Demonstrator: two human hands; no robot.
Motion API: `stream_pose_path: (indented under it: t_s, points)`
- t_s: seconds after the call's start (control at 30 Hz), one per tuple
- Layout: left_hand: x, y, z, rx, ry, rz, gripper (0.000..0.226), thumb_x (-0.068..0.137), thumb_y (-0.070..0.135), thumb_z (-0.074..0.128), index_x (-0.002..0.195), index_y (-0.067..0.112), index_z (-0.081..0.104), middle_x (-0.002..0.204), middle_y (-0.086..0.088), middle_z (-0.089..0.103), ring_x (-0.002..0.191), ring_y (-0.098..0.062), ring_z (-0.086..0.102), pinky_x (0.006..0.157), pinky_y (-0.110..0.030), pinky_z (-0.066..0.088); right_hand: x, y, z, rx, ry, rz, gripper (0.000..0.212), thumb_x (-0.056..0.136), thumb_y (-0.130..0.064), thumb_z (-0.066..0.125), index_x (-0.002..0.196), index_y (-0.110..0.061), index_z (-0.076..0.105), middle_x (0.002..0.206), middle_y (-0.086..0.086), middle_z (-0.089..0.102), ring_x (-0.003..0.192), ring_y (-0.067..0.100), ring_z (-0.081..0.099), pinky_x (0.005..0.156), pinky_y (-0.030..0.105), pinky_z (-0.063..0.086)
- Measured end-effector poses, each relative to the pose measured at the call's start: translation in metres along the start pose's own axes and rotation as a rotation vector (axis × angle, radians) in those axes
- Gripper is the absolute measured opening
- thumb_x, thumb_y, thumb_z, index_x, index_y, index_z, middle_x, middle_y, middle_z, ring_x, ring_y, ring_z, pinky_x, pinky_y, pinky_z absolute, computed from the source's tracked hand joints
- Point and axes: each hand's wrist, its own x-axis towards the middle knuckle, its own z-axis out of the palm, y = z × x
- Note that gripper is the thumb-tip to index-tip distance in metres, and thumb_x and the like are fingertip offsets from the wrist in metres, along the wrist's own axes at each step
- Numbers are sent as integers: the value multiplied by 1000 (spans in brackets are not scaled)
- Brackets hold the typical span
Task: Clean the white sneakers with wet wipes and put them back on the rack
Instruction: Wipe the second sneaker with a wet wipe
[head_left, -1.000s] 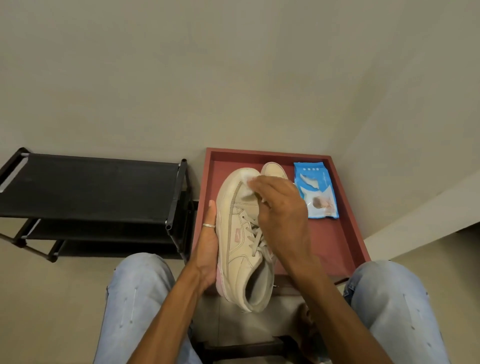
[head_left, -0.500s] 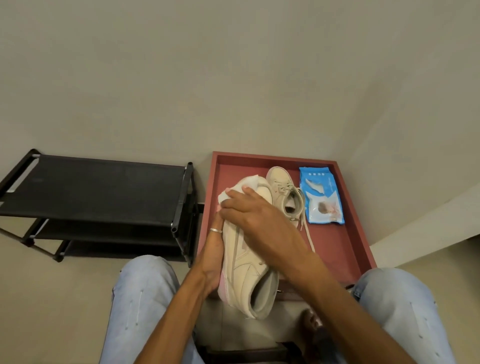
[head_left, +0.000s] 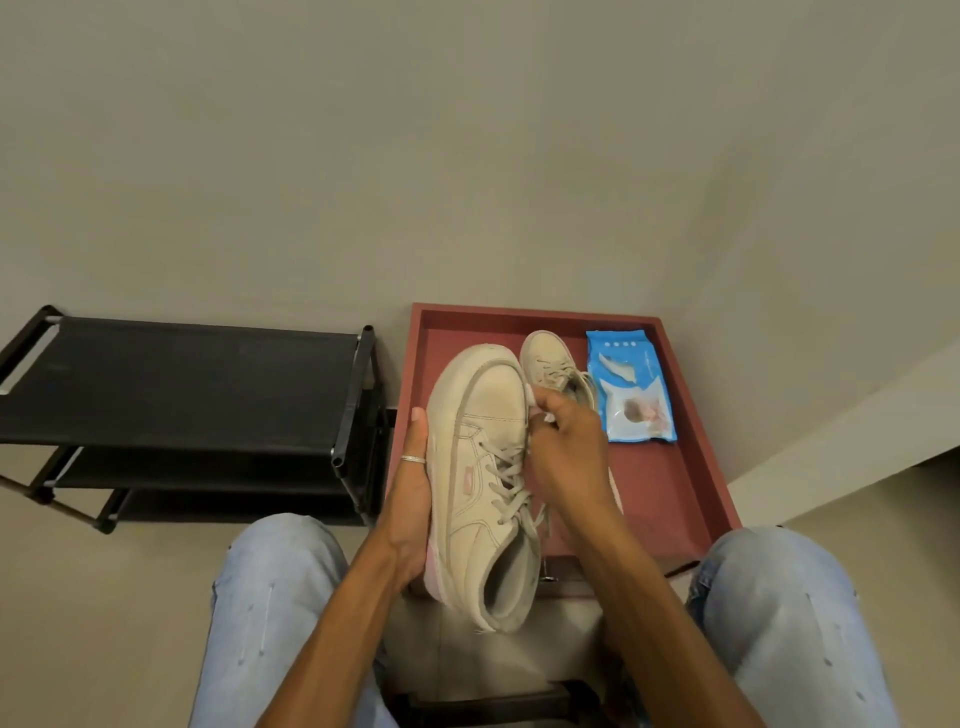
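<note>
Left hand (head_left: 413, 499) holds sneaker (head_left: 480, 457); right hand (head_left: 569, 452) pinches wipe (head_left: 533, 401) (mostly hidden). Beyond right hand: second sneaker (head_left: 546, 354), wipes pack (head_left: 631, 387); rack (head_left: 176, 384) left of left hand.

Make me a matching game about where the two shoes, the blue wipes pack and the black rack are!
Things:
1. held sneaker
2. second sneaker
3. wipes pack
4. shoe rack

Places:
A. lying flat at the right side of the red tray
B. standing left of the tray
C. in the left hand, with the right hand pressing a wet wipe on its side
D. in the tray, partly behind the right hand

Pairs: 1-C, 2-D, 3-A, 4-B.
</note>
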Motion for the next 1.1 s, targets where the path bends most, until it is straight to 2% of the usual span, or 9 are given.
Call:
stream_pose_path:
  t_s: [0.13, 0.3, 0.47, 0.63, 0.83, 0.9, 0.97, 1.03, 1.1]
  points:
    - [5, -3, -4, -4, 12, -28, 85, 95, 78, 28, 142, 15, 61, 144, -22, 58, 134, -42, 54, 116, -58, 37, 13, -18, 1, -134, 119, -136, 42, 94, 3, 48, 128, -14, 65, 122, -6, 66, 109, 3, 56, 74, -8, 33]
    - [4, -4, -4, -19, 9, -35, 82, 96, 77, 28, 140, 16, 63, 142, -21, 61, 131, -40, 57, 114, -57, 39, 19, -30, 11, -351, 161, -504, 54, 81, 16, 44, 127, -6, 65, 117, 9, 70, 107, 22, 64, 87, 16, 43]
    - [2, -4, -3, -7, 78, -17, 71, 99, 71, 32, 137, 21, 66, 135, -20, 65, 122, -38, 65, 101, -51, 49, 10, -31, 14, -631, -50, -839, 58, 71, 23, 51, 121, -3, 64, 121, 13, 67, 116, 29, 61, 88, 36, 54]
    - [-1, -5, 0, 19, 87, -43, 69, 96, 67, 48, 138, 15, 63, 130, -24, 67, 123, -40, 64, 110, -56, 44, -1, -15, 11, -823, -273, -1044, 53, 80, 13, 52, 129, -5, 60, 131, 13, 62, 130, 27, 51, 118, 39, 27]
    - [-3, -9, 3, 210, 157, 57, 50, 102, 40, 47, 139, 7, 55, 108, -7, 70, 98, -18, 68, 102, -44, 50, -5, -11, 6, -761, -466, -1144, 56, 77, 15, 65, 129, -6, 61, 131, 10, 62, 125, 21, 55, 118, 34, 25]
    - [-4, -5, 8, 193, 123, 43, 55, 100, 52, 45, 135, 13, 62, 111, -10, 76, 103, -24, 73, 93, -44, 56, 8, -12, 0, -770, -367, -1103, 56, 80, 15, 60, 131, -7, 59, 133, 9, 61, 126, 21, 55, 118, 40, 28]
    - [-2, -1, 6, 212, 93, 25, 63, 99, 66, 35, 131, 24, 68, 126, -15, 72, 118, -33, 68, 103, -52, 51, 21, -10, -6, -743, -218, -953, 60, 79, 19, 56, 132, -9, 58, 135, 7, 60, 128, 20, 54, 115, 44, 35]
    - [-2, -1, 2, 242, 77, 0, 74, 94, 75, 30, 133, 24, 67, 130, -16, 70, 122, -36, 66, 109, -58, 46, 29, -5, -10, -625, -101, -805, 52, 81, 16, 57, 125, -10, 63, 126, 4, 66, 117, 17, 61, 100, 28, 48]
    - [0, -2, -1, 241, 67, -17, 81, 92, 77, 27, 137, 20, 63, 128, -15, 71, 120, -34, 67, 110, -58, 46, 33, 0, -15, -530, -7, -696, 36, 82, 11, 59, 107, -12, 68, 95, -5, 68, 83, 3, 59, 72, 3, 39]
